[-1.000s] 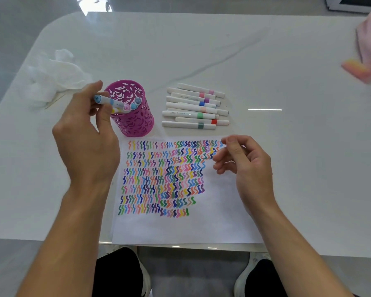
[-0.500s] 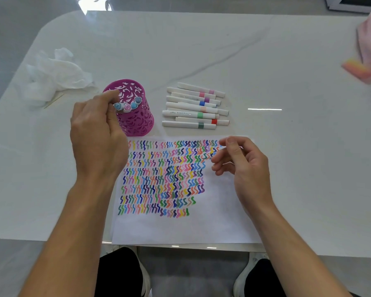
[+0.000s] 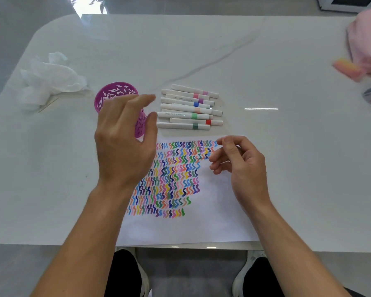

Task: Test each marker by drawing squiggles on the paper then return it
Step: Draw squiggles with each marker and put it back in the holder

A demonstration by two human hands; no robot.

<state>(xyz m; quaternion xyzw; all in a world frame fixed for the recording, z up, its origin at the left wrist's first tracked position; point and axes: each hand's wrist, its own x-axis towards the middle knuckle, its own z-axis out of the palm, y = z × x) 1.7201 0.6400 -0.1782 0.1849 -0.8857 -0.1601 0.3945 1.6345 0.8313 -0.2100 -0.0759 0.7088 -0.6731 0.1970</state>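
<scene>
White marble-look worktop (image 3: 266, 168), glossy, grey floor around. Paper (image 3: 212, 221) flat at near edge, handy for drawing, rows of squiggles (image 3: 171, 179) filling upper left. Purple cup (image 3: 107, 97) behind left hand (image 3: 124, 146), grip released, empty. Right hand (image 3: 242, 163) loosely curled, empty, over paper. Markers (image 3: 189, 108) lying beside cup, within reach.

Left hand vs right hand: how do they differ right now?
Left hand is open with fingers spread, in front of the purple cup; right hand is loosely curled over the paper. Left is nearer the markers. Both are empty.
</scene>
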